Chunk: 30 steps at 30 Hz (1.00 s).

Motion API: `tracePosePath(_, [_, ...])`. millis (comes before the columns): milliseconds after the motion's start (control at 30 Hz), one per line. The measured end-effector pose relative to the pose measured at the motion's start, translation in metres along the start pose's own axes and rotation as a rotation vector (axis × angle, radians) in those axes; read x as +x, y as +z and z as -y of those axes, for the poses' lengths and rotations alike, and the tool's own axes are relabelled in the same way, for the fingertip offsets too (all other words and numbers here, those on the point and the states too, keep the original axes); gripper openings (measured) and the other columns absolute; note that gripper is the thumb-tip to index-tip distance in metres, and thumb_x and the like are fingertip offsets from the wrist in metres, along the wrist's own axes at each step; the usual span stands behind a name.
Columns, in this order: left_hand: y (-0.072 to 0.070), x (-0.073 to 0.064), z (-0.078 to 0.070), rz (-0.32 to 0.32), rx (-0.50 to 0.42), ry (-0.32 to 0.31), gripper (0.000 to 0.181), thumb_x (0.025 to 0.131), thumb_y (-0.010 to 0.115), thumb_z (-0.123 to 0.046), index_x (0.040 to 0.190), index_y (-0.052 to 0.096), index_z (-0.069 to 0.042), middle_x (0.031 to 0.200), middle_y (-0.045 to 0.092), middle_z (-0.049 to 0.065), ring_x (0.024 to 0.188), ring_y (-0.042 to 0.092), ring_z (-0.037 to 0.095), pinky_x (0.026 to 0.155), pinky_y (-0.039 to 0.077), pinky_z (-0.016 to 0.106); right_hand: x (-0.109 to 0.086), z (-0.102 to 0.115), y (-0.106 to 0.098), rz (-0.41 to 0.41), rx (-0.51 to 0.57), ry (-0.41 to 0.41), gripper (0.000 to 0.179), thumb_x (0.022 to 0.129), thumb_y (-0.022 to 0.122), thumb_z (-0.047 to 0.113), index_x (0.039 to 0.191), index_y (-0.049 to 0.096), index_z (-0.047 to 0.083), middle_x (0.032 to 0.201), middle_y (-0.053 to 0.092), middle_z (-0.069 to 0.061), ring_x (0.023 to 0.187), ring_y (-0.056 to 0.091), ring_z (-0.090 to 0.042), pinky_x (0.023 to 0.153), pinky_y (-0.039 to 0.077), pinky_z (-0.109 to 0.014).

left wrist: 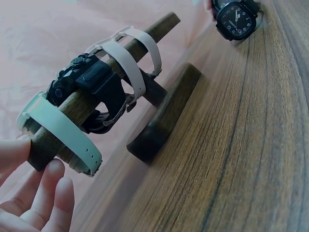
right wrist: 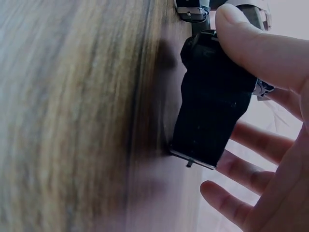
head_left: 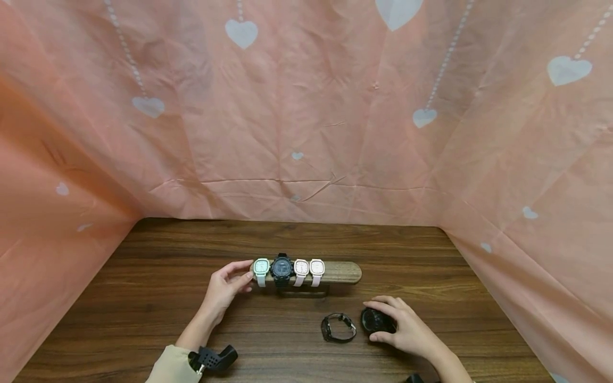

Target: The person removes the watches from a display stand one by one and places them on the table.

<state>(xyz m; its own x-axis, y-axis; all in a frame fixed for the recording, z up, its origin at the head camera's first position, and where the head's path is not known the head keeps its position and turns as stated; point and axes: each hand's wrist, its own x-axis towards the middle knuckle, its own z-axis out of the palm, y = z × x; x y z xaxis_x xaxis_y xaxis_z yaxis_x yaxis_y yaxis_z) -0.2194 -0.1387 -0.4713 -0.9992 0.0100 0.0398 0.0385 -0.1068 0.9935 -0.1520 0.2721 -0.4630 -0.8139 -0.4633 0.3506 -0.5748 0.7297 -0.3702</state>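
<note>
My left hand (head_left: 225, 290) holds the left end of a wooden watch stand (head_left: 346, 272), thumb and fingers about the bar in the left wrist view. Strapped round that bar, from the left, are a mint green watch (head_left: 261, 267), a chunky black watch (head_left: 282, 267) and two pale pink watches (head_left: 301, 267). Over on the right, my right hand (head_left: 404, 328) grips a black watch (right wrist: 212, 96) between thumb and fingers, low over the table. Just left of it a second black watch (head_left: 328, 329) lies on its side, its strap looped.
The brown wooden table (head_left: 268, 340) spreads under everything. Pink cloth (head_left: 306, 106) with white hearts encloses it at the back and both sides. A black wrist camera (head_left: 217, 359) sits on the left wrist. The bar's right part is bare wood.
</note>
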Motion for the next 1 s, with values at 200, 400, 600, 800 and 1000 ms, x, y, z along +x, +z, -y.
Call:
tracePosePath(200, [0.0003, 0.0002, 0.0007, -0.011, -0.008, 0.008, 0.035, 0.083, 0.069, -0.006, 0.116, 0.061, 0.001, 0.101, 0.064, 0.017, 0.076, 0.065, 0.027, 0.069, 0.056, 0.039, 0.0016, -0.0006, 0.0004, -0.005, -0.011, -0.038, 0.059, 0.068, 0.081, 0.036, 0.121, 0.062, 0.02, 0.118, 0.057, -0.002, 0.104, 0.051, -0.02, 0.078, 0.048, -0.046])
tracePosePath(400, [0.0012, 0.0008, 0.0015, -0.019, -0.016, 0.007, 0.034, 0.083, 0.069, -0.005, 0.116, 0.061, 0.001, 0.098, 0.065, 0.015, 0.075, 0.065, 0.026, 0.066, 0.056, 0.035, 0.0002, -0.0016, 0.0016, 0.029, 0.008, 0.0, 0.062, 0.068, 0.08, 0.037, 0.123, 0.06, 0.019, 0.12, 0.056, -0.002, 0.107, 0.05, -0.024, 0.08, 0.047, -0.049])
tracePosePath(600, [0.0022, -0.0004, 0.001, -0.023, -0.011, 0.008, 0.034, 0.084, 0.068, -0.005, 0.116, 0.061, 0.001, 0.097, 0.065, 0.014, 0.078, 0.065, 0.031, 0.065, 0.056, 0.035, 0.0002, -0.0022, 0.0029, 0.024, 0.03, 0.005, 0.065, 0.069, 0.077, 0.043, 0.125, 0.058, 0.017, 0.119, 0.054, -0.001, 0.106, 0.052, -0.029, 0.08, 0.046, -0.053])
tracePosePath(800, [0.0019, -0.0002, 0.0006, -0.024, -0.004, -0.001, 0.033, 0.084, 0.068, -0.005, 0.116, 0.061, 0.0, 0.101, 0.064, 0.015, 0.078, 0.065, 0.029, 0.066, 0.056, 0.036, 0.0014, -0.0011, 0.0039, -0.007, 0.048, 0.0, 0.065, 0.069, 0.078, 0.041, 0.126, 0.057, 0.017, 0.119, 0.054, 0.0, 0.107, 0.052, -0.028, 0.08, 0.047, -0.053])
tracePosePath(1000, [0.0014, -0.0003, 0.0, -0.016, -0.004, 0.004, 0.034, 0.084, 0.068, -0.006, 0.116, 0.061, 0.001, 0.103, 0.063, 0.018, 0.078, 0.065, 0.029, 0.067, 0.056, 0.036, 0.0036, -0.001, 0.0057, -0.06, 0.055, -0.022, 0.063, 0.069, 0.078, 0.039, 0.124, 0.059, 0.014, 0.119, 0.055, 0.001, 0.106, 0.054, -0.025, 0.08, 0.049, -0.048])
